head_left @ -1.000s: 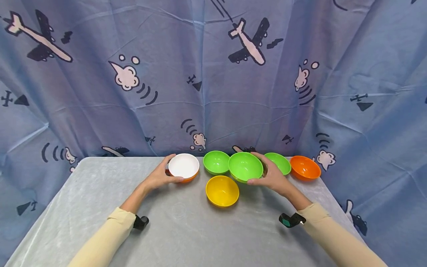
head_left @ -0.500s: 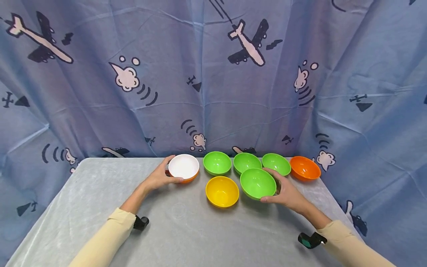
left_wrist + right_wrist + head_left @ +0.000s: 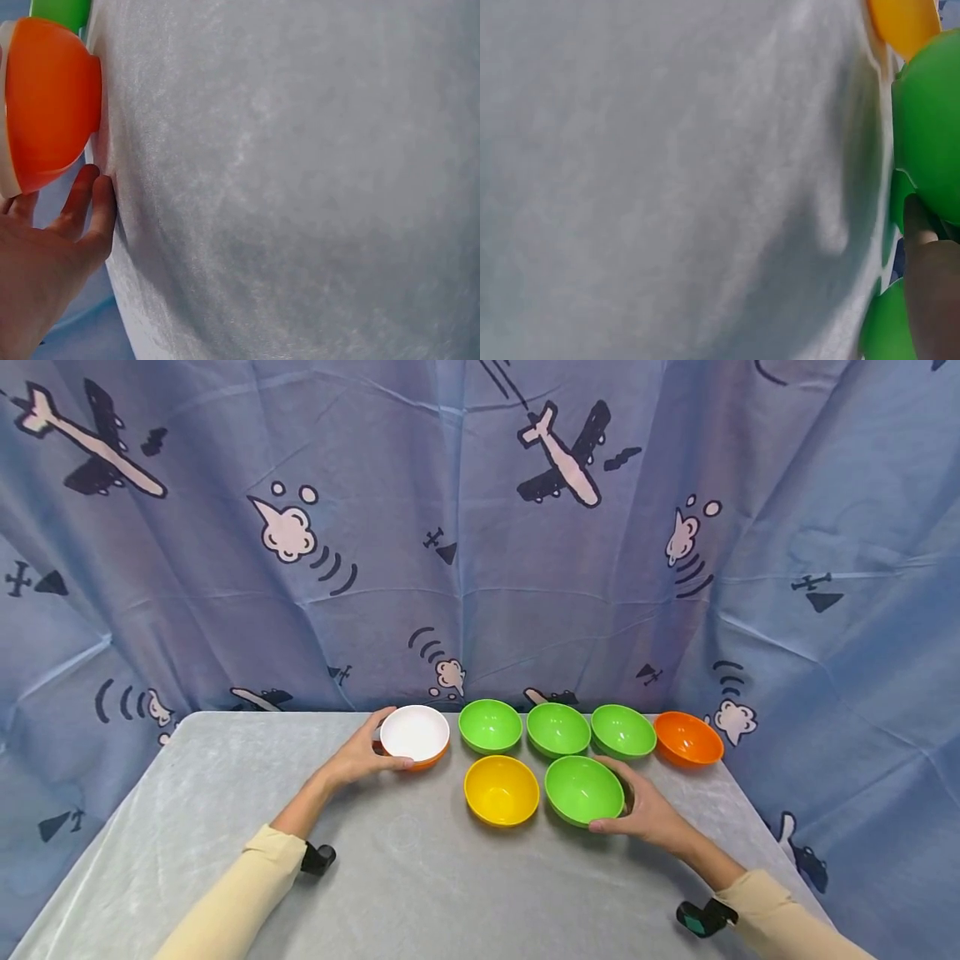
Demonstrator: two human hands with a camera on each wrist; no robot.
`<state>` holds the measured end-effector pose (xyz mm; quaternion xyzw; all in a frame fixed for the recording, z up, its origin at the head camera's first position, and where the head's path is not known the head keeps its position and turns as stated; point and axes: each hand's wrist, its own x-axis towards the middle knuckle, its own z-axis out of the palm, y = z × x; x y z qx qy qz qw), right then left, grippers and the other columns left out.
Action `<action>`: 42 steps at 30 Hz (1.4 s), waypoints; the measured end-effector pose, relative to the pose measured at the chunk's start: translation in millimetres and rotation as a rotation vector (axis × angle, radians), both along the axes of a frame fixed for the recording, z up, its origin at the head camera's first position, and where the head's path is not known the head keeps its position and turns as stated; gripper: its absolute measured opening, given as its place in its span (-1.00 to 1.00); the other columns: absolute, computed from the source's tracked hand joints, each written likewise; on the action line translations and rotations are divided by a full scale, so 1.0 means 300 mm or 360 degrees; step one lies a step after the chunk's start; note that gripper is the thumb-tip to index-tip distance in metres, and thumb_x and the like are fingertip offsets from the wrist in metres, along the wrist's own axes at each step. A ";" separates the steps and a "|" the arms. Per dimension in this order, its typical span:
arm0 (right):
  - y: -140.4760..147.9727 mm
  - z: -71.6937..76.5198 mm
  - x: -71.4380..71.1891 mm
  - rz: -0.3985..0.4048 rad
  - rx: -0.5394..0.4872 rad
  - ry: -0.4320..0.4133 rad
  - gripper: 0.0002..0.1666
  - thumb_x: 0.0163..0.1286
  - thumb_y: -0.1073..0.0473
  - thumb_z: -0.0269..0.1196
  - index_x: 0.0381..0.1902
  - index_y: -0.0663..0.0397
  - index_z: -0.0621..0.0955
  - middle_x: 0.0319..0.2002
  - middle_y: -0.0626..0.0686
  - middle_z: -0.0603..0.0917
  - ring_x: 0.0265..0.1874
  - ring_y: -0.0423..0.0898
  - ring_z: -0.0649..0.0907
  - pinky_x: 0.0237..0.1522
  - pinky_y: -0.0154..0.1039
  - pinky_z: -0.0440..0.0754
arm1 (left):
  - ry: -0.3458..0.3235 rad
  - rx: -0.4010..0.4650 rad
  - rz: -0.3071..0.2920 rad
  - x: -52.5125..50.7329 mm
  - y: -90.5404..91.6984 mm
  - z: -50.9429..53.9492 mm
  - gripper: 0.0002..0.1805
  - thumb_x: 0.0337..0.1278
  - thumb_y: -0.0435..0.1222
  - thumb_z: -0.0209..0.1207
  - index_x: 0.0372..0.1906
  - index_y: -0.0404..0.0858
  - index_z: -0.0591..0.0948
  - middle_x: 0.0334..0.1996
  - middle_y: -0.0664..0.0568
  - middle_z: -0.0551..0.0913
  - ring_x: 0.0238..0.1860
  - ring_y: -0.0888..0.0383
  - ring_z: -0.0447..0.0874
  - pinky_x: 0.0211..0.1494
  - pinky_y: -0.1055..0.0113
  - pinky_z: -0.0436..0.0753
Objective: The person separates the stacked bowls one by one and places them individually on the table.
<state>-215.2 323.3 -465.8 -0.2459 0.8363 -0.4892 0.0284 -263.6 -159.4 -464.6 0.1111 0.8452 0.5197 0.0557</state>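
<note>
My left hand (image 3: 360, 753) has thumb and fingers around a white bowl (image 3: 415, 732) nested in an orange bowl (image 3: 429, 763) at the back left. The left wrist view shows the orange bowl (image 3: 52, 105) upright above the table, its base near or on the cloth, with fingertips (image 3: 103, 196) below it. My right hand (image 3: 641, 806) grips the rim of a green bowl (image 3: 584, 790), thumb in front and fingers behind. That bowl stands upright right of a yellow bowl (image 3: 501, 790). From the right wrist, the green bowl (image 3: 934, 127) is partly cut off.
Along the back edge stand more green bowls: one at left (image 3: 490, 726), a middle bowl (image 3: 558, 729) and one at right (image 3: 623, 731). An orange bowl (image 3: 687, 739) ends the row. Pale cloth covers the table (image 3: 420, 885); a blue curtain (image 3: 375, 527) hangs behind.
My right hand has brought its green bowl from above the back row forward, slightly right and down to beside the yellow bowl, uncovering the middle green bowl. The left hand has stayed put.
</note>
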 end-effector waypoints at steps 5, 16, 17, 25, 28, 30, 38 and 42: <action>0.010 -0.023 -0.005 0.0020 -0.0040 -0.0031 0.14 -0.01 0.32 0.63 0.48 0.32 0.29 0.36 0.24 0.42 0.21 0.15 0.46 0.11 -0.34 0.49 | -0.0007 -0.0006 -0.0001 0.000 0.002 0.001 0.20 -0.07 -0.17 0.59 0.59 -0.28 0.07 0.49 -0.29 0.18 0.37 -0.29 0.30 0.36 -0.18 0.32; -0.003 -0.037 -0.015 -0.0011 0.0076 -0.0097 0.17 0.01 0.22 0.64 0.49 0.31 0.27 0.42 0.25 0.36 0.28 0.22 0.40 0.14 -0.18 0.50 | -0.0015 0.0019 0.0000 0.000 0.003 -0.005 0.21 -0.09 -0.17 0.60 0.60 -0.26 0.08 0.50 -0.27 0.18 0.38 -0.26 0.29 0.37 -0.17 0.30; -0.003 -0.038 -0.016 -0.0013 0.0087 -0.0103 0.17 0.01 0.21 0.64 0.50 0.30 0.27 0.42 0.25 0.36 0.28 0.22 0.40 0.13 -0.15 0.50 | -0.0013 0.0018 0.0001 -0.001 0.003 -0.005 0.21 -0.08 -0.17 0.60 0.60 -0.26 0.08 0.50 -0.26 0.18 0.38 -0.26 0.28 0.38 -0.17 0.30; 0.013 -0.025 -0.030 0.0102 0.0040 -0.0227 0.20 0.11 0.27 0.58 0.56 0.28 0.14 0.48 0.31 0.22 0.35 0.31 0.31 0.14 -0.24 0.50 | 0.0016 0.0034 -0.0014 0.001 0.000 -0.005 0.19 -0.03 -0.23 0.57 0.59 -0.33 0.05 0.47 -0.34 0.19 0.30 -0.34 0.39 0.31 -0.16 0.39; 0.028 0.002 -0.036 0.0139 -0.0031 -0.0238 0.09 0.22 0.34 0.49 0.55 0.33 0.13 0.49 0.38 0.17 0.41 0.41 0.23 0.30 -0.08 0.42 | 0.0012 0.0065 -0.0027 0.013 0.009 0.014 0.14 0.01 -0.32 0.53 0.58 -0.40 0.04 0.46 -0.39 0.19 0.27 -0.36 0.42 0.27 -0.15 0.42; 0.043 0.026 -0.045 0.0137 -0.0077 -0.0173 -0.03 0.27 0.38 0.44 0.51 0.39 0.19 0.45 0.44 0.22 0.41 0.43 0.23 0.34 -0.06 0.36 | 0.0015 0.0078 -0.0031 0.011 0.011 0.010 0.14 0.02 -0.35 0.52 0.58 -0.40 0.03 0.46 -0.40 0.18 0.26 -0.37 0.43 0.25 -0.14 0.43; 0.057 0.139 -0.095 -0.0013 -0.0237 -0.0038 -0.39 0.42 0.38 0.32 0.37 0.38 0.43 0.28 0.33 0.50 0.23 0.10 0.56 0.10 -0.31 0.58 | 0.0000 0.0033 -0.0005 -0.007 0.001 -0.019 0.19 -0.02 -0.22 0.56 0.60 -0.33 0.04 0.44 -0.36 0.25 0.22 -0.28 0.50 0.22 -0.10 0.47; 0.020 0.181 -0.121 -0.0010 -0.0328 -0.0020 -0.44 0.45 0.38 0.28 0.36 0.37 0.43 0.27 0.20 0.54 0.25 0.08 0.54 0.11 -0.28 0.59 | -0.0006 0.0041 -0.0007 -0.006 0.005 -0.015 0.18 0.00 -0.22 0.55 0.61 -0.33 0.04 0.43 -0.37 0.27 0.21 -0.26 0.51 0.21 -0.08 0.47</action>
